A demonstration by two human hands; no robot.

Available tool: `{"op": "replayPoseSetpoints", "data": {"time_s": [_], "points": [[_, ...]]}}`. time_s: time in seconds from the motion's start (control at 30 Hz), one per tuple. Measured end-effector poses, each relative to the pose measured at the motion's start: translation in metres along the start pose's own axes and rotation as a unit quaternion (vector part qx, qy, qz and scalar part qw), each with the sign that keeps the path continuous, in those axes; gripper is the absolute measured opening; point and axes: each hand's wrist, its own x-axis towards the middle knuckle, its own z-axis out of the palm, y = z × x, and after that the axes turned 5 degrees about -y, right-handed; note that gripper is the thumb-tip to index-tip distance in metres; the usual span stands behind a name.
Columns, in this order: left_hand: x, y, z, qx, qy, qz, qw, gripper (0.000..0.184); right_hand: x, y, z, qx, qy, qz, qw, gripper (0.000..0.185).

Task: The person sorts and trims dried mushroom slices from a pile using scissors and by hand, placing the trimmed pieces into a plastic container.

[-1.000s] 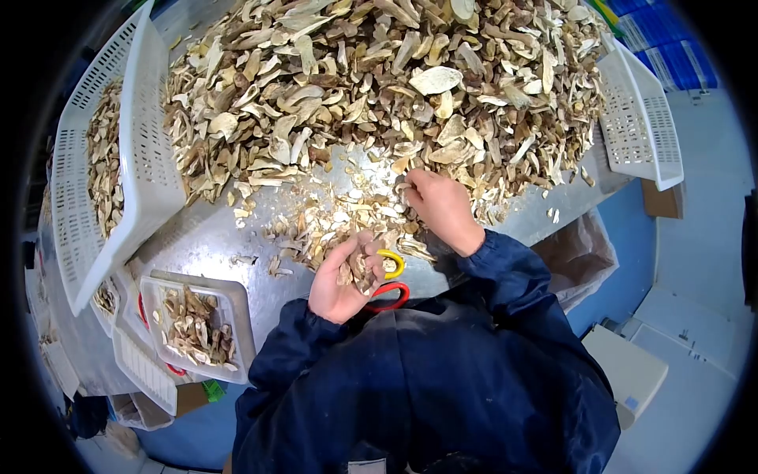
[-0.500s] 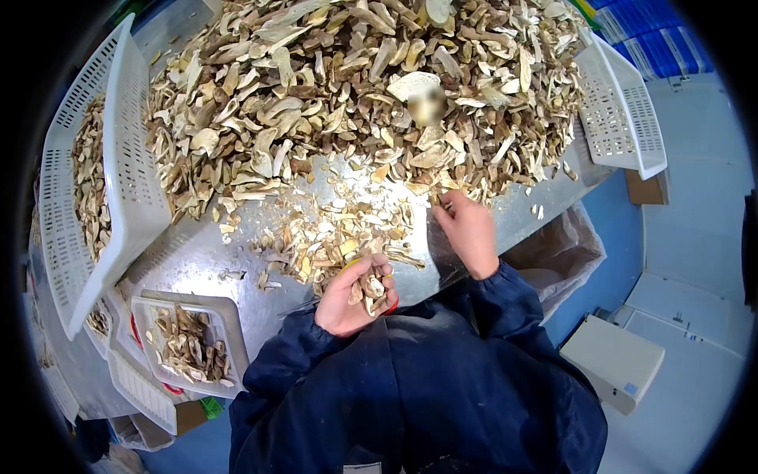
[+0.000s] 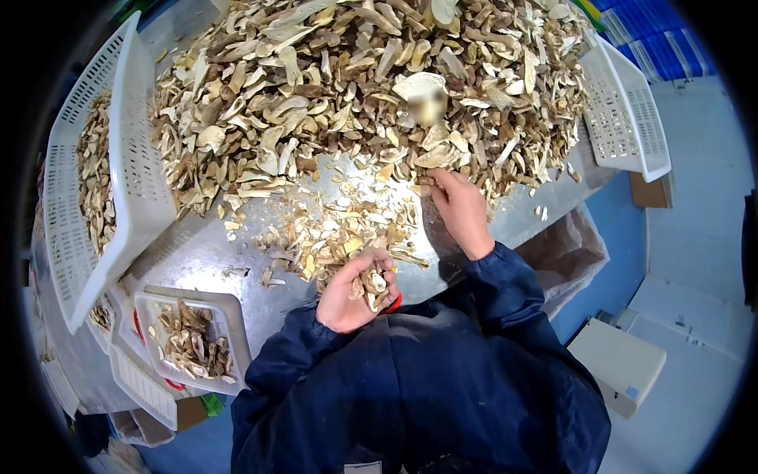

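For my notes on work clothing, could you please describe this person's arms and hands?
The left sleeve and right sleeve are long, dark blue and wrinkled, narrowing at their ends. The left hand and right hand wear no gloves.

Navy garment (image 3: 426, 383) (slight sheen); long sleeves (image 3: 508, 288).

Pile of dried slices (image 3: 316, 87), 12 o'clock: cut off by top edge; pale pc. (image 3: 422, 81) on it part blurred. R hand (image 3: 464, 213), approx. 2 o'clock: fingertips part hidden, can't tell if gripping. L hand (image 3: 342, 304), 7 o'clock: palm mostly hidden by held pcs. (image 3: 371, 286); red loop (image 3: 393, 303) by it part hidden. Basket (image 3: 142, 150), 10 o'clock: wall hides some contents. Blue garment (image 3: 410, 387), 6 o'clock: btm cut off.
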Motion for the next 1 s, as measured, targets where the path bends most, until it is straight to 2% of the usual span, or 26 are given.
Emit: {"op": "replayPoseSetpoints", "data": {"time_s": [0.1, 0.2, 0.23, 0.33, 0.37, 0.47, 0.53, 0.6, 0.63, 0.73, 0.83, 0.93, 1.0], "points": [[-0.001, -0.001, -0.002, 0.0, -0.007, 0.008, 1.0, 0.024, -0.007, -0.008, -0.002, 0.003, -0.03, -0.01, 0.999, 0.017], [0.001, -0.001, -0.004, 0.014, -0.011, 0.012, 1.0, 0.024, -0.017, -0.014, -0.003, 0.057, -0.091, 0.028, 0.994, 0.016], [0.002, -0.001, -0.005, 0.017, -0.018, 0.008, 1.0, 0.025, -0.02, -0.01, 0.001, 0.082, -0.074, 0.032, 0.993, 0.016], [0.005, -0.002, -0.007, 0.027, -0.018, 0.0, 0.999, 0.028, -0.029, -0.003, 0.006, 0.206, -0.049, 0.16, 0.964, 0.017], [0.005, -0.002, -0.006, 0.031, -0.006, -0.003, 1.0, 0.03, -0.032, -0.001, 0.003, 0.208, -0.029, 0.159, 0.965, 0.017], [0.007, -0.005, 0.012, 0.057, 0.056, 0.006, 0.997, 0.032, -0.044, -0.032, -0.035, 0.379, -0.15, 0.165, 0.898, 0.016], [0.007, -0.007, 0.019, 0.066, 0.082, 0.002, 0.994, 0.033, -0.054, -0.034, -0.037, 0.446, -0.225, 0.099, 0.86, 0.023], [0.008, -0.01, 0.021, 0.06, 0.084, -0.013, 0.995, 0.033, -0.044, -0.026, -0.03, 0.255, -0.144, 0.101, 0.951, 0.026], [0.008, -0.011, 0.018, 0.064, 0.074, -0.02, 0.995, 0.033, -0.04, -0.015, -0.02, 0.194, -0.084, 0.08, 0.974, 0.03], [0.004, -0.01, 0.001, 0.071, 0.045, -0.028, 0.996, 0.031, -0.031, 0.0, 0.001, 0.08, -0.017, 0.001, 0.997, 0.027], [0.003, -0.008, -0.003, 0.078, 0.017, -0.021, 0.997, 0.029, -0.029, 0.0, 0.007, 0.049, -0.049, 0.011, 0.998, 0.018], [0.0, -0.007, -0.002, 0.09, 0.026, -0.009, 0.996, 0.028, -0.031, -0.011, -0.007, 0.21, -0.09, 0.086, 0.97, 0.014], [0.001, -0.007, -0.001, 0.101, 0.029, -0.006, 0.994, 0.029, -0.034, -0.019, -0.015, 0.259, -0.112, 0.098, 0.954, 0.017]]}}
